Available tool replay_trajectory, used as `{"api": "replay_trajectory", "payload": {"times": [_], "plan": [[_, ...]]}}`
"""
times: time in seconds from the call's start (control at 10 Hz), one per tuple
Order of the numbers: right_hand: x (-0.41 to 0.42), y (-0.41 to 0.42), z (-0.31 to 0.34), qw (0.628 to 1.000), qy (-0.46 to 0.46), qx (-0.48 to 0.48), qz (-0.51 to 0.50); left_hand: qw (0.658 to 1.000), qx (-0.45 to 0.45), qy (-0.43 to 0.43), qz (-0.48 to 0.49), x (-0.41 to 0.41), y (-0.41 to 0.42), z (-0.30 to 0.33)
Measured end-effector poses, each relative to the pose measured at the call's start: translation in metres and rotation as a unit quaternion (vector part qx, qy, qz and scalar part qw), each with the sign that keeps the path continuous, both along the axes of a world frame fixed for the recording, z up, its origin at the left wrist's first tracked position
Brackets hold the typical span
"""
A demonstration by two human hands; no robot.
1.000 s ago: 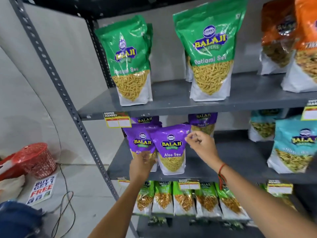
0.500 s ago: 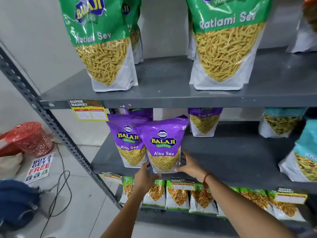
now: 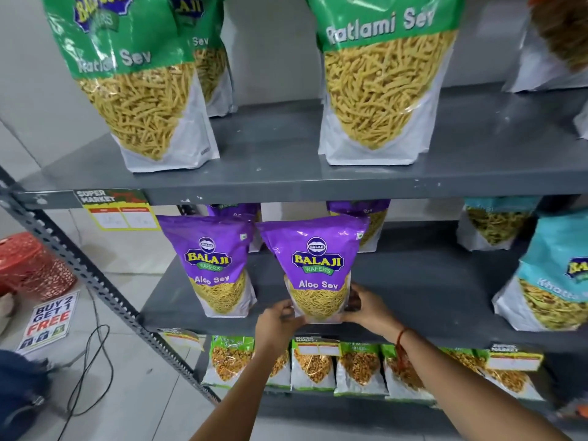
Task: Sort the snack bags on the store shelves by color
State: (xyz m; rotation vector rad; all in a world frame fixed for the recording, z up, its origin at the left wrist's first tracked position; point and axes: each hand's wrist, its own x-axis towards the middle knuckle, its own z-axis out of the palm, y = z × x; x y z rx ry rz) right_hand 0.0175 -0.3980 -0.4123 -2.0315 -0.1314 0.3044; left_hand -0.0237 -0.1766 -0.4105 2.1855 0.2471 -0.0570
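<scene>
A purple Aloo Sev bag (image 3: 315, 265) stands upright near the front of the grey middle shelf (image 3: 429, 288). My left hand (image 3: 278, 319) grips its bottom left corner and my right hand (image 3: 369, 305) grips its bottom right side. A second purple bag (image 3: 216, 265) stands just to its left, apart from it. Two more purple bags (image 3: 372, 214) stand behind. Large green Ratlami Sev bags (image 3: 381, 84) stand on the upper shelf (image 3: 270, 173). Teal bags (image 3: 553, 275) stand at the right of the middle shelf.
Small green-topped bags (image 3: 359, 367) line the lower shelf. An orange bag (image 3: 556, 36) stands at the upper right. A slotted upright (image 3: 95, 278) frames the rack's left side. On the floor lie a red basket (image 3: 28, 265), a sale sign (image 3: 47, 323) and a black cable (image 3: 92, 370).
My right hand dropped from the purple bag's top to its base. Both hands have slid the bag to the right, opening a gap from its neighbour. The camera moved closer.
</scene>
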Motion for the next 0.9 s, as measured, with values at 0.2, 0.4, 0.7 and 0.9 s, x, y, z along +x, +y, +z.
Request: {"api": "replay_trajectory", "payload": {"times": [0.2,0.4,0.7,0.9], "plan": [[-0.015,-0.057,0.003,0.999,0.008,-0.014,-0.043,0.999,0.004,-0.002,-0.051,0.007,-0.046,-0.006],[-0.021,-0.089,-0.004,0.998,0.004,-0.002,-0.055,0.996,0.038,-0.023,-0.081,0.007,-0.074,-0.004],[-0.026,-0.090,-0.003,0.997,0.036,0.034,-0.051,0.995,0.023,-0.025,-0.098,-0.004,-0.076,0.001],[-0.055,-0.082,0.008,0.991,0.047,0.079,-0.100,0.998,-0.003,-0.041,-0.050,-0.032,-0.068,-0.012]]}}
